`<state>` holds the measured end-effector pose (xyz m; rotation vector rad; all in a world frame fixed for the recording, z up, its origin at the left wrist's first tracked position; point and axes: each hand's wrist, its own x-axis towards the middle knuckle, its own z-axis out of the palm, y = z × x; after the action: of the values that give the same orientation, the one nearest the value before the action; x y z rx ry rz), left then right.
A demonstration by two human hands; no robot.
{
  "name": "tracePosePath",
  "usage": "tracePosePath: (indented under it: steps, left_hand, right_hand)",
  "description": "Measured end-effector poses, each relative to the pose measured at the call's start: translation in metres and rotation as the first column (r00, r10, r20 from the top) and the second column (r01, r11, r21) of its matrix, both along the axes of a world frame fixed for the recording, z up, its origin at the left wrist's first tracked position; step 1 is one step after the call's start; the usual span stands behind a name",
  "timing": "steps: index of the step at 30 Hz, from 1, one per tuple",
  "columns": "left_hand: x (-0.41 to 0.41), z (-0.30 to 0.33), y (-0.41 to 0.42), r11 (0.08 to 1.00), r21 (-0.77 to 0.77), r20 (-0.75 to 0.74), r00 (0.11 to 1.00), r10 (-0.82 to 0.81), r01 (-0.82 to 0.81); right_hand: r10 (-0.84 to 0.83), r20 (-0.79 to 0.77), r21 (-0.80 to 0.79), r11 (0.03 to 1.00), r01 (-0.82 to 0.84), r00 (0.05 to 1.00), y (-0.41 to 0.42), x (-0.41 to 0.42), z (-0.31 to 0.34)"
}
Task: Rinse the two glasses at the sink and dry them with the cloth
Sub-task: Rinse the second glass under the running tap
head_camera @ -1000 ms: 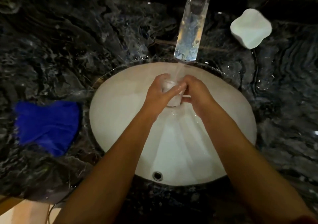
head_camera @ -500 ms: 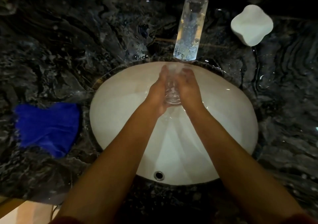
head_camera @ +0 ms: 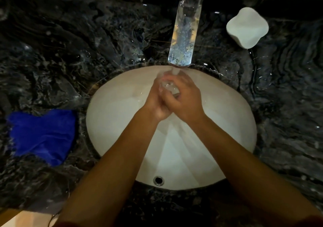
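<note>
The fingers [head_camera: 180, 84] of the right hand [head_camera: 181, 101] were curled over a clear glass [head_camera: 168, 87], gripping it from the right and from above, with the glass showing between the thumb and the fingers. The left hand [head_camera: 155, 101] lay against the glass on the opposite side, its fingers wrapped round it from the left and partly hidden under the right hand; how tightly they closed could not be told. The two hands overlapped at the heel, and the glass was held between them, its outline blurred by water. Directly beyond the fingers, a thin stream of water [head_camera: 174, 71] fell onto the glass from the spout of the tap [head_camera: 183, 40], a tall transparent tube with bubbles inside it. Beneath the hands was the white oval sink [head_camera: 113, 113], with an overflow hole [head_camera: 158, 180] in its wall on the side nearest the person, between the two forearms. The sink was set into a dark, veined stone bench [head_camera: 52, 52], wet in patches around the rim. Well to the left of the fingers, a blue cloth [head_camera: 42, 134] lay crumpled on the bench, just beside the sink's edge. Beyond and to the right of the fingers, apart from the tap, stood a white object with rounded lobes [head_camera: 247, 26] on the bench. Only one glass could be made out.
</note>
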<state>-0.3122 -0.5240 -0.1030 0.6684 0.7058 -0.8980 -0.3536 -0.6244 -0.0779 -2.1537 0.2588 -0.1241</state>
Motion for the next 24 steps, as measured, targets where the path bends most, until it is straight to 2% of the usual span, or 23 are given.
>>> tracePosePath:
  steps: [1,5,8,9,11,13,15,17,19,22,24]
  left_hand:
    - [-0.002,0.000,-0.002,1.000,0.012,0.007,1.000,-0.005,0.005]
    - [-0.010,0.001,-0.001,0.993,0.050,0.013,0.994,-0.108,0.108]
    - [-0.007,0.004,0.005,0.982,0.050,0.039,0.982,-0.185,0.183]
    - [-0.004,0.004,0.006,0.981,0.055,0.075,0.979,-0.188,0.185]
    - [0.004,0.006,0.007,0.987,0.052,0.143,0.977,-0.158,0.152]
    - [0.010,0.009,0.005,0.992,0.052,0.155,0.980,-0.126,0.119]
    - [0.013,0.008,0.004,0.984,0.145,0.153,0.980,-0.126,0.104]
    - [0.012,0.002,0.007,0.970,0.233,0.170,0.979,-0.113,0.072]
    - [0.009,-0.001,0.009,0.957,0.277,0.184,0.973,-0.137,0.082]
    - [0.009,0.003,0.012,0.906,0.379,0.214,0.935,-0.283,0.188]
    - [0.011,0.012,0.011,0.879,0.413,0.234,0.905,-0.354,0.237]
  right_hand:
    - [-0.005,0.003,0.002,1.000,0.005,1.000,0.001,0.008,0.002]
    - [-0.177,-0.158,0.204,0.957,0.208,0.971,0.001,0.026,0.014]
    - [-0.228,-0.381,0.475,0.783,0.401,0.896,-0.012,0.037,0.017]
    - [-0.229,-0.431,0.528,0.720,0.450,0.873,-0.014,0.040,0.019]
    - [-0.238,-0.464,0.541,0.687,0.485,0.853,-0.014,0.041,0.024]
    - [-0.334,-0.397,0.443,0.746,0.497,0.855,-0.008,0.040,0.022]
    - [-0.367,-0.234,0.241,0.875,0.419,0.900,0.007,0.034,0.019]
    - [-0.273,-0.156,-0.017,0.962,0.274,0.949,0.025,0.021,0.007]
    - [-0.190,-0.138,-0.188,0.969,0.163,0.972,0.031,0.006,-0.006]
    - [-0.149,-0.091,-0.209,0.969,0.128,0.985,0.022,-0.002,-0.016]
    - [-0.163,-0.110,-0.081,0.985,0.154,0.980,0.016,0.002,-0.016]
